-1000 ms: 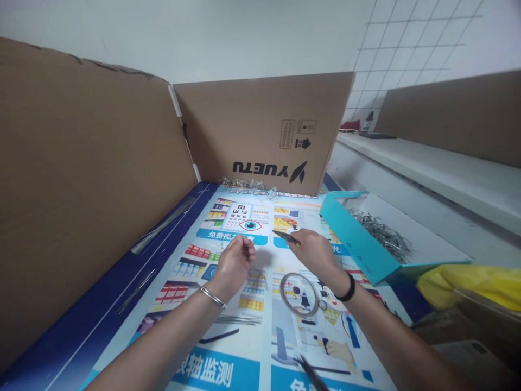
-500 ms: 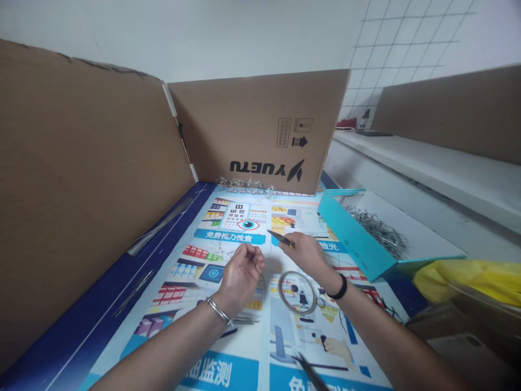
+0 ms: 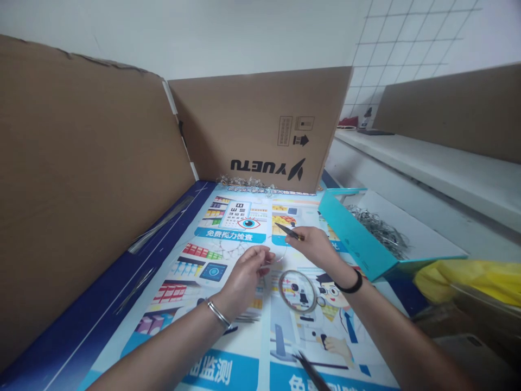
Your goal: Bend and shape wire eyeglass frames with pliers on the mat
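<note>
My right hand (image 3: 315, 244) is closed around a pair of needle-nose pliers (image 3: 287, 230), whose dark pointed jaws aim up and left. Facing it, my left hand (image 3: 248, 274) pinches a thin wire (image 3: 284, 255), faint against the printed mat, that curves toward the right hand. Whether the wire touches the pliers I cannot tell. Just below the hands, a pale ring-shaped roll (image 3: 280, 293) lies on the mat. Some thin metal pieces (image 3: 248, 318) lie beside my left wrist. A second dark pointed tool (image 3: 311, 372) rests at the bottom edge, its handle out of view.
A turquoise box (image 3: 354, 239) at the right holds tangled wire pieces (image 3: 378, 231). Cardboard panels (image 3: 228, 125) stand at the back and left. Clear twisted bits (image 3: 244, 182) lie along the back panel. Thin strips (image 3: 160, 225) lie at left; a yellow bag (image 3: 468, 279) hangs at right.
My right hand has shifted slightly right with the pliers. My left hand has turned and its fingers point right, with the wire now showing between the hands.
</note>
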Demonstrator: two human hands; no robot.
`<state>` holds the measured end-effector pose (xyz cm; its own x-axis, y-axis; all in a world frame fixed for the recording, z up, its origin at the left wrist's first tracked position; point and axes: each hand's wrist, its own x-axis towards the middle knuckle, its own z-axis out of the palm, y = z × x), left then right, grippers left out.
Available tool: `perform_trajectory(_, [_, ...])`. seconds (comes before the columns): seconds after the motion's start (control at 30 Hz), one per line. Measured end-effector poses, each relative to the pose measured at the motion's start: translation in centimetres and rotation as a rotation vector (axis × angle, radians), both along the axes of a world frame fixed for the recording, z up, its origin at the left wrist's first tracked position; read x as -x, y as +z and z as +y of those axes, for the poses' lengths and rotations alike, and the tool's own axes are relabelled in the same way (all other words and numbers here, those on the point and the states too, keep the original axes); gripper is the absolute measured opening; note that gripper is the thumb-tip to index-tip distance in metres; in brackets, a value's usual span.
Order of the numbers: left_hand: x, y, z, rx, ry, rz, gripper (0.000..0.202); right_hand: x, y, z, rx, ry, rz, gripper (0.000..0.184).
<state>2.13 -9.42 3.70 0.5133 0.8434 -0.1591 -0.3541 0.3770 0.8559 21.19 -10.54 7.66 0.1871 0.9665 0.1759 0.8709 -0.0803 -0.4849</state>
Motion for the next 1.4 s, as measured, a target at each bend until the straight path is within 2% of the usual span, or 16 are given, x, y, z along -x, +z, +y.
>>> perform_trajectory(0.2, [0.3,0.5,0.1,-0.115,-0.074,0.077,0.027,0.5,1.0,-0.6,0.026,-0.001,-0.089,0.024])
perform_trajectory(0.33, [0.5,1.0,0.1,-0.278,-0.025,0.155,0.031,1.2,1.1,-0.8,0.037,0.000,-0.119,0.024])
perform_trajectory(0.47, [0.5,1.3,0.4,-0.339,0.022,0.221,0.033,1.7,1.1,-0.8,0.049,0.004,-0.131,0.023])
perform_trajectory(0.83, [0.6,1.1,0.9,-0.333,0.060,0.303,0.033,2.2,0.8,-0.9,0.084,0.025,-0.132,0.019])
perform_trajectory(1.0, [0.7,1.3,0.7,-0.298,0.029,0.268,0.033,2.5,0.8,-1.0,0.095,0.021,-0.142,0.020])
perform_trajectory(1.17, [0.6,0.9,0.6,-0.301,0.004,0.234,0.029,2.7,1.0,-1.0,0.118,0.021,-0.139,0.020])
perform_trajectory(1.4, [0.4,0.7,0.9,-0.218,0.028,0.136,0.024,2.7,0.5,-0.9,0.119,0.021,-0.140,0.020])
